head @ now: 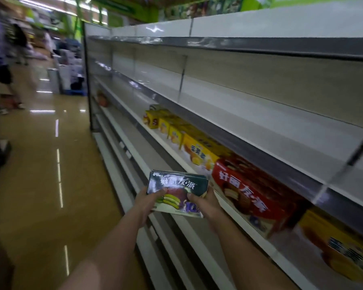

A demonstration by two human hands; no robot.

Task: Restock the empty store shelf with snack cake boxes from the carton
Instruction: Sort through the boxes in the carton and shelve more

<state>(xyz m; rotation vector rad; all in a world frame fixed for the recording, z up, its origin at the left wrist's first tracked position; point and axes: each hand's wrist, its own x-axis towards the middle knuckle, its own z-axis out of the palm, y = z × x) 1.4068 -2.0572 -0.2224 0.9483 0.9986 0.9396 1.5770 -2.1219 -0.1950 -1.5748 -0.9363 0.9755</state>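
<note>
Two hands on one dark green box (pixel 177 194), held in front of shelf edge (pixel 172 155): left hand (pixel 147 203) gripping its left end, right hand (pixel 203 203) its right end, fingers behind box hidden. Bananas and "10" legible on front, rest blurred. Just beyond, red box (pixel 254 197) on shelf; yellow box (pixel 331 245) at right smeared by motion. Further along, row of yellow boxes (pixel 187 139). Far aisle: blurred figures (pixel 0 59), indistinct.

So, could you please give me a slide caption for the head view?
Both hands, left and right, hold a dark box before a shelf with yellow and red boxes.
</note>
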